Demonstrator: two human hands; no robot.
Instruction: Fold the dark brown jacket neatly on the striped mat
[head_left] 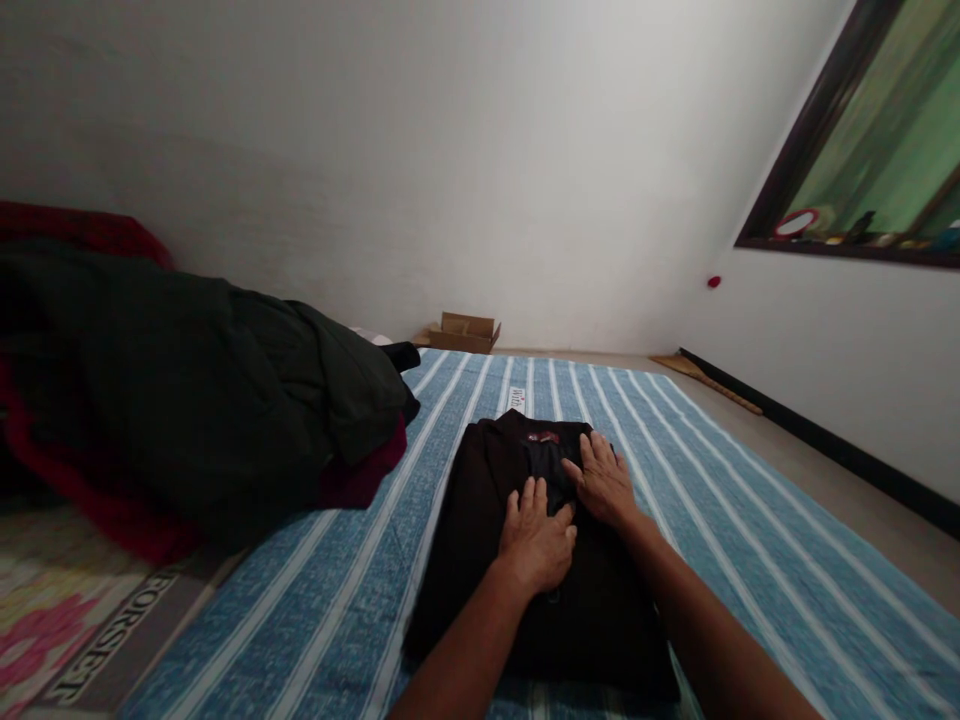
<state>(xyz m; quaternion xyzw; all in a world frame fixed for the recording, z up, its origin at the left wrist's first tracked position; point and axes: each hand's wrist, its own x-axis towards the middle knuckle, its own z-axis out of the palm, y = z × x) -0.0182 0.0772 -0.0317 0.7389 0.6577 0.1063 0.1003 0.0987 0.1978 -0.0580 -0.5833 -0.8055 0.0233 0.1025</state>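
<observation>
A dark brown, nearly black garment (480, 510) lies folded flat on a blue and white striped mat (750, 520), its collar with a red label at the far end. My left hand (536, 540) rests palm down on the middle of the garment, fingers together. My right hand (604, 480) lies flat beside it, a little farther up near the collar, fingers slightly spread. Both hands press on the cloth and hold nothing.
A heap of dark green and red clothes (187, 400) is piled at the left. A small cardboard box (465, 332) sits by the white wall. A window ledge (847, 245) with small items is at the upper right. Bare floor (840, 480) runs along the right wall.
</observation>
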